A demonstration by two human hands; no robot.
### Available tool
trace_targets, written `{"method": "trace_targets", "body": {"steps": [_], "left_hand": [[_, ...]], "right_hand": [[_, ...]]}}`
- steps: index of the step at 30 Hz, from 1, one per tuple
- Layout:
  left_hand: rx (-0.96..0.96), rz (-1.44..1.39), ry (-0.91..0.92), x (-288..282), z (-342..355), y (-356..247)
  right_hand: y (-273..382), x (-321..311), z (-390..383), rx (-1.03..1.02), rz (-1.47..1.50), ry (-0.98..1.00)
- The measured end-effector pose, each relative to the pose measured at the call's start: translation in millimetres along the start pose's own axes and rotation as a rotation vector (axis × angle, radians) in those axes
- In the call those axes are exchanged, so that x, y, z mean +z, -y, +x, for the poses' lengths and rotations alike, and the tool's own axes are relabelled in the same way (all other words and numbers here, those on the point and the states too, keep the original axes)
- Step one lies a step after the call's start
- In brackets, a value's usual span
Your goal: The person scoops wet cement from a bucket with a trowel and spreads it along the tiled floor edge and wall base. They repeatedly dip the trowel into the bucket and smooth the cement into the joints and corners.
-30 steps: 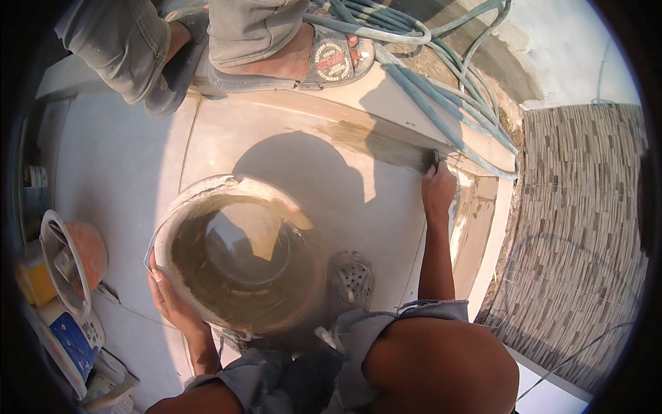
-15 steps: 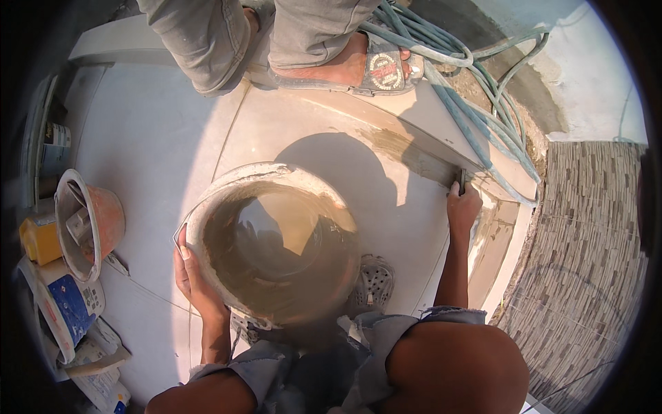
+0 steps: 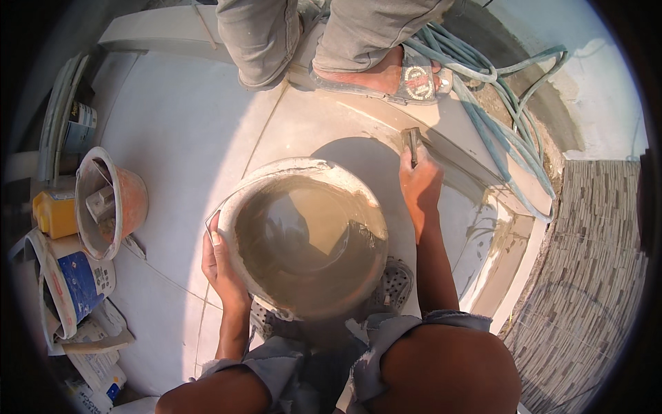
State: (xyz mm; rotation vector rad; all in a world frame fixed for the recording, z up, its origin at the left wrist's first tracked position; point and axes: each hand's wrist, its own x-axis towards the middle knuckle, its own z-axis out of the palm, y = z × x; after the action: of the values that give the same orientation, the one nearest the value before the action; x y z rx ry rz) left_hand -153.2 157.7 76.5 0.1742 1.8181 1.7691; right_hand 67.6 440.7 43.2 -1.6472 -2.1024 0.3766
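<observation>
Between my knees stands a wide round bucket (image 3: 241, 185) with a pale, crusted rim. It holds thin, muddy grey-brown liquid (image 3: 296, 234) that reflects light. My left hand (image 3: 224, 265) is closed on the bucket's left rim, by its wire handle. Beyond the bucket to the right, my right hand (image 3: 420, 179) is closed round a small flat tool (image 3: 411, 141) with a broad end; whether it is a brush or a scraper I cannot tell. The tool is at the foot of the raised tiled edge (image 3: 476, 162), where wet smears show.
Another person's sandalled foot (image 3: 379, 79) stands on the ledge ahead. A coiled green hose (image 3: 496, 131) lies at the far right, above a strip-patterned tile surface (image 3: 579, 276). At left are an orange bucket (image 3: 131, 200), a yellow container (image 3: 54, 214) and a white-and-blue tub (image 3: 83, 279).
My right hand has moved with the tool away from the right corner, leftward and farther along the raised edge. My left hand still grips the bucket; the whole view has shifted slightly.
</observation>
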Motion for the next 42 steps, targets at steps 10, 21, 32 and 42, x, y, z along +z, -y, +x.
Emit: {"method": "trace_targets", "body": {"steps": [10, 21, 32, 42], "left_hand": [[0.037, 0.018, 0.019, 10, -2, -12], [0.025, 0.077, 0.026, 7, -2, -7], [-0.094, -0.044, 0.053, 3, -2, -9], [-0.129, -0.248, -0.039, -16, -36, -14]], "right_hand": [[57, 68, 42, -0.153, -0.066, 0.134], [-12, 51, 29, -0.581, -0.457, 0.47], [-115, -90, -8, -0.144, -0.552, 0.306], [37, -1, -1, -0.66, -0.138, 0.41]]}}
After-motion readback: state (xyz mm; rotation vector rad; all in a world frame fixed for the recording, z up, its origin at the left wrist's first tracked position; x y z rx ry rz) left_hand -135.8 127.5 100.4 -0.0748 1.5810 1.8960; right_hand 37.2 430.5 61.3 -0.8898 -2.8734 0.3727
